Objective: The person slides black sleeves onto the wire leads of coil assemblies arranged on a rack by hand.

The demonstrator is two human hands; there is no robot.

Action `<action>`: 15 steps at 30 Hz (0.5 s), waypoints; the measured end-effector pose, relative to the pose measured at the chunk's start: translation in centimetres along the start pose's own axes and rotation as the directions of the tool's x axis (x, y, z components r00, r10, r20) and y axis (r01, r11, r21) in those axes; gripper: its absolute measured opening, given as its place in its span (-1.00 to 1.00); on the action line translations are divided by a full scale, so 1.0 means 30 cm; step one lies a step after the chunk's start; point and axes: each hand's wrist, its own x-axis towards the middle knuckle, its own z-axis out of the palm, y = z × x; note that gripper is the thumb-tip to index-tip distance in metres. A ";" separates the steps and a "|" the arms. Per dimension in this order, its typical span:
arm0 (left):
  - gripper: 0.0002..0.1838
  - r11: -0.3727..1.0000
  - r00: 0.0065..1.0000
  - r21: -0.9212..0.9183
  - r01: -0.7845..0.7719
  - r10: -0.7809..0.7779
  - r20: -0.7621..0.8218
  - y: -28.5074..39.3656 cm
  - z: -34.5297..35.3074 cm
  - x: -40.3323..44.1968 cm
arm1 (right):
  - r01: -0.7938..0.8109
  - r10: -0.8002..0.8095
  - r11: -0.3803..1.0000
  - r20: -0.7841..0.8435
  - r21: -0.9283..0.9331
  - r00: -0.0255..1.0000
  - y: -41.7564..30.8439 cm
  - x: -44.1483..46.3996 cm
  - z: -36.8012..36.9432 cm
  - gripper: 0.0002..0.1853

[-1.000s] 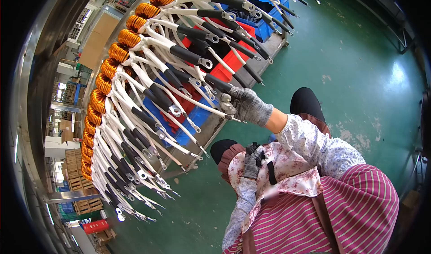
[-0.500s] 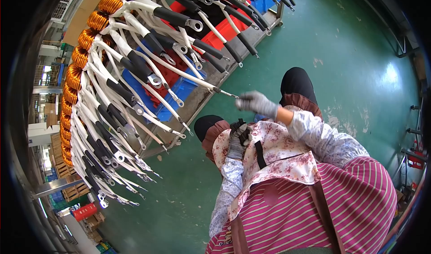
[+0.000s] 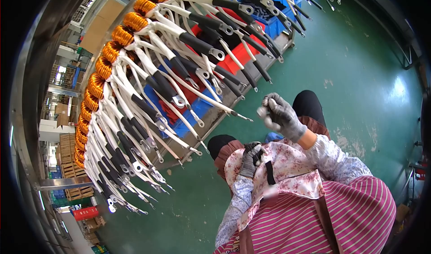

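Observation:
My right hand (image 3: 283, 118), in a grey glove, is raised over my lap with its fingers curled. Its fingertips are smeared by motion, and whatever they hold cannot be made out. Just left of it, apart from it, is the bare tip of a white cable (image 3: 217, 103). My left hand (image 3: 252, 159), gloved too, is closed near my left knee, with dark material at its fingers that I cannot identify. Copper-wound coils (image 3: 96, 84) hang in a curved row, with many white leads, black sleeves (image 3: 197, 43) and metal ring lugs (image 3: 218, 54).
Behind the leads are blue bins (image 3: 269, 16) and a red bin (image 3: 235, 61) on a metal cart. A metal frame (image 3: 67, 183) stands at the left, near wooden pallets (image 3: 72, 159). Green floor (image 3: 359, 70) extends at the right.
My right hand has left the cable tip and moved down and right, its fingers now curled upward. My left hand stays closed at my lap. The view has shifted.

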 end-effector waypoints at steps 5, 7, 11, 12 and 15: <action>-0.86 1.000 0.999 0.017 -0.017 0.017 -0.028 0.016 0.017 -0.042 | -0.141 0.172 0.915 0.048 -0.379 0.984 -0.162 -0.051 0.268 -0.65; -0.86 0.999 0.999 0.032 -0.021 0.023 -0.044 0.020 0.010 -0.059 | -0.248 0.284 0.950 0.197 -0.188 0.938 -0.167 -0.017 0.320 -0.60; -0.87 0.998 0.998 0.054 -0.037 0.040 -0.056 0.027 -0.001 -0.087 | -0.526 0.464 0.827 0.287 0.200 0.838 -0.052 0.128 0.288 -0.51; -0.87 0.998 0.998 0.053 -0.040 0.043 -0.055 0.030 -0.001 -0.093 | -0.522 0.463 0.826 0.272 0.212 0.844 -0.023 0.143 0.275 -0.53; -0.87 0.998 0.998 0.052 -0.038 0.041 -0.051 0.036 0.001 -0.104 | -0.496 0.427 0.838 0.293 0.228 0.856 0.031 0.160 0.247 -0.59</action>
